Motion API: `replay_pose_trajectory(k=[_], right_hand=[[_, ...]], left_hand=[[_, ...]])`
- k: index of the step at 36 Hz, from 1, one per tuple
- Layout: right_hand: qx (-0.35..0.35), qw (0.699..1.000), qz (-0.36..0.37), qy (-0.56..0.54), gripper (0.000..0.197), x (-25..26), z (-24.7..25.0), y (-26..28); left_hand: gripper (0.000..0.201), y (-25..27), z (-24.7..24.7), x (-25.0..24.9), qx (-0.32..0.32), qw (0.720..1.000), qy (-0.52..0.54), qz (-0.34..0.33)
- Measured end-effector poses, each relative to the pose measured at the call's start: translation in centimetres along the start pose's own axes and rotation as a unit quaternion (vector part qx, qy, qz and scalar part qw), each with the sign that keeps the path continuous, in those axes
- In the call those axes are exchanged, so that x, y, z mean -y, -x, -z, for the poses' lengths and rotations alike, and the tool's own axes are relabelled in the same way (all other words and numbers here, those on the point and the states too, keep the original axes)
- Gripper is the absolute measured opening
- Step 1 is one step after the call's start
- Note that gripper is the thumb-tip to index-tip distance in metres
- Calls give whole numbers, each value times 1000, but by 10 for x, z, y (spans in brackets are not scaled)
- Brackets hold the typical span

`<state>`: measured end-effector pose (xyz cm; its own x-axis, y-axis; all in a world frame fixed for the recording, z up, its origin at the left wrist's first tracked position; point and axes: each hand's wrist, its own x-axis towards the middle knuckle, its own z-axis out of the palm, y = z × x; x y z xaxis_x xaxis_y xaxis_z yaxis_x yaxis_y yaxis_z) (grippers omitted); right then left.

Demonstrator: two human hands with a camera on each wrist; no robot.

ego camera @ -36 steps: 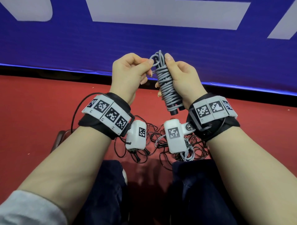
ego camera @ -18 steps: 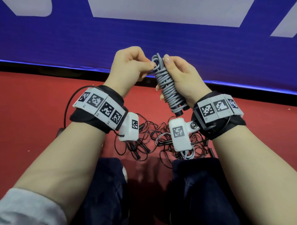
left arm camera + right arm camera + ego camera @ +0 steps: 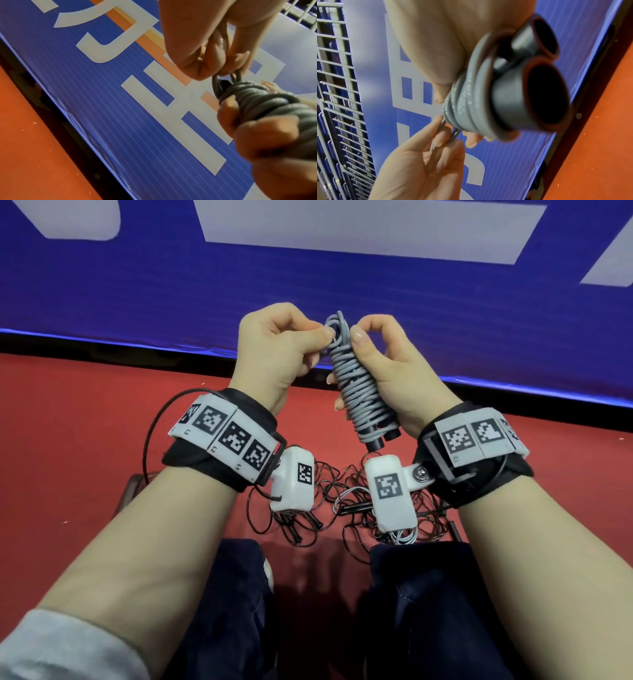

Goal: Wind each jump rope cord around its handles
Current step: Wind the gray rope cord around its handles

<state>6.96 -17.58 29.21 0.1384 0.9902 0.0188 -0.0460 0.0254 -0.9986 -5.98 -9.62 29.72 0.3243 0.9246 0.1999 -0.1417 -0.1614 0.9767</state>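
Grey cord wound tight, loose end at the top

Grey jump rope (image 3: pixel 364 392) sits upright between our hands, raised in front of the blue banner (image 3: pixel 445 302), its cord coiled many times around the two dark handles (image 3: pixel 382 438). Only the handle butts show, poking out below the coils; in the right wrist view they loom large and blurred, so we cannot make out any detail on them. Our right hand (image 3: pixel 394 378) is wrapped around the bundle, fingers curled behind it and mostly hidden, thumb tip pressed near the top. Our left hand (image 3: pixel 277 347) pinches a small loop of cord at the upper end of the bundle, between thumb and forefinger, the other fingers curled in. Where that loop runs inside the coils we cannot tell.

Below our wrists, on the red floor (image 3: pixel 68 422), lies a tangle of thin black jump ropes (image 3: pixel 325 505), with a few pale cords among them. The wrist cameras and our knees cover much of this heap, so we cannot count the ropes.
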Motion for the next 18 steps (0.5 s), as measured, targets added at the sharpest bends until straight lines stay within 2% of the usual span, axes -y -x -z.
replay_pose_trajectory(k=[3,7,8,12,14,16,18], right_hand=[[-8,1000,-3,-19,12,-1,-1,1],[-11,999,-3,-46,15,-1,1,1],[-16,998,-3,-53,16,-1,2,1],[-36,997,-4,-61,16,-2,3,1],[-46,997,-3,-56,15,-2,5,1],[-52,997,-1,-51,14,-1,7,1],[-52,998,-3,-47,14,-1,9,1]], left_hand=[[31,0,-2,1,-18,999,-28,-37],[14,5,-8,5,-28,986,-113,-118],[10,7,-10,7,-22,980,-142,-138],[24,7,-8,13,18,937,-270,-219],[27,4,-6,13,52,918,-314,-237],[25,3,-3,14,81,907,-333,-246],[22,4,-1,15,93,908,-320,-255]])
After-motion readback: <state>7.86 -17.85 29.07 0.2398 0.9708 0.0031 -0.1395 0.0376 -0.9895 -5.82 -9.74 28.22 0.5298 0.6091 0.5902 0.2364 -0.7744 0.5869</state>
